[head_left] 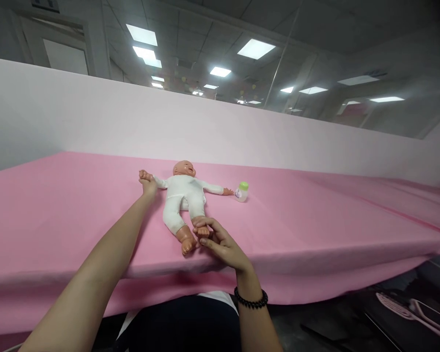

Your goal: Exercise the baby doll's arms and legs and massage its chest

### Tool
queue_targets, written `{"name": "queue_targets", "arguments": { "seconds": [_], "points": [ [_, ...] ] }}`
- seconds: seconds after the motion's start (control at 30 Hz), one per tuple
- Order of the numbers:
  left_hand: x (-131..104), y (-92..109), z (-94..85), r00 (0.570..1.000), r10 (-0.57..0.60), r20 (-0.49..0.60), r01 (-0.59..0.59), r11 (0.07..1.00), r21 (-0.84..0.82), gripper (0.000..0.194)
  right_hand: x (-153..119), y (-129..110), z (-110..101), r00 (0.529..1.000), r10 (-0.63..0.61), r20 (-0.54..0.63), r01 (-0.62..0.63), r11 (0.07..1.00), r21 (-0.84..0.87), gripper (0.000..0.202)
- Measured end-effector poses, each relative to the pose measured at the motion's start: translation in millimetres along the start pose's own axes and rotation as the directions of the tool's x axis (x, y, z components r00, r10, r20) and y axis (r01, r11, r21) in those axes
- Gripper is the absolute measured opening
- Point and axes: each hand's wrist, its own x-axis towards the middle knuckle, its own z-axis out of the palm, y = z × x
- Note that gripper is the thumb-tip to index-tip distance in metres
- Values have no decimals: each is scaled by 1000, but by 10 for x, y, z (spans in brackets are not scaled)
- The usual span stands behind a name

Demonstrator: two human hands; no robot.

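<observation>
A baby doll (185,188) with a white cloth body lies on its back on the pink-covered table (297,220), head toward the wall and feet toward me. My left hand (148,187) is closed around the doll's wrist at the left, and the doll's small fist shows above it. At the doll's foot on the right side, my right hand (220,239) grips with thumb below and fingers over the ankle. The doll's other foot lies beside it on the cloth. A small clear bottle (241,192) with a green cap stands by the doll's outstretched hand.
A low white wall (212,127) runs behind the table, with a glass window (205,49) above it reflecting ceiling lights. The table's front edge is close to my body. A pink slotted chair back (396,307) is at the lower right.
</observation>
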Motion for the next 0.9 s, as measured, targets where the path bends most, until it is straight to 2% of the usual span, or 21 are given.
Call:
{"name": "queue_targets", "arguments": {
  "seconds": [0.1, 0.2, 0.3, 0.37, 0.47, 0.57, 0.7, 0.8, 0.87, 0.9],
  "points": [
    [-149, 119, 99, 990, 117, 78, -116, 993, -14, 32, 255, -47, 124, 991, -76, -113, 84, 994, 72, 32],
    [-300, 262, 188, 943, 246, 225, -247, 969, -27, 29, 574, -57, 252, 974, -99, -202, 133, 978, 158, 40],
    [-408, 390, 167, 855, 319, 409, -345, 939, -12, 30, 833, -42, 354, 977, -53, -207, 88, 983, 163, 39],
    [-444, 452, 111, 802, 339, 492, -392, 920, 5, 37, 929, -33, 403, 983, -11, -183, 42, 985, 165, 38],
    [-444, 476, 53, 773, 353, 528, -424, 906, 15, 42, 946, -35, 441, 985, -18, -172, 50, 982, 182, 38],
    [-394, 396, 80, 796, 347, 496, -400, 916, 1, 32, 819, -74, 414, 982, -46, -182, 82, 977, 195, 38],
    [-257, 191, 124, 913, 274, 302, -284, 959, -13, 31, 477, -167, 226, 990, -32, -139, 52, 988, 145, 32],
    [-103, 44, 61, 985, 130, 113, -131, 991, 0, 32, 195, -210, -1, 999, 4, 51, -5, 1000, 8, 32],
    [3, -26, -9, 999, 31, 16, -31, 999, 12, 35, 45, -206, -143, 973, 41, 227, -20, 995, -96, 32],
    [49, -50, -43, 1000, -7, -21, 8, 1000, 17, 36, -11, -193, -199, 959, 61, 277, -26, 991, -128, 31]
  ]
}}
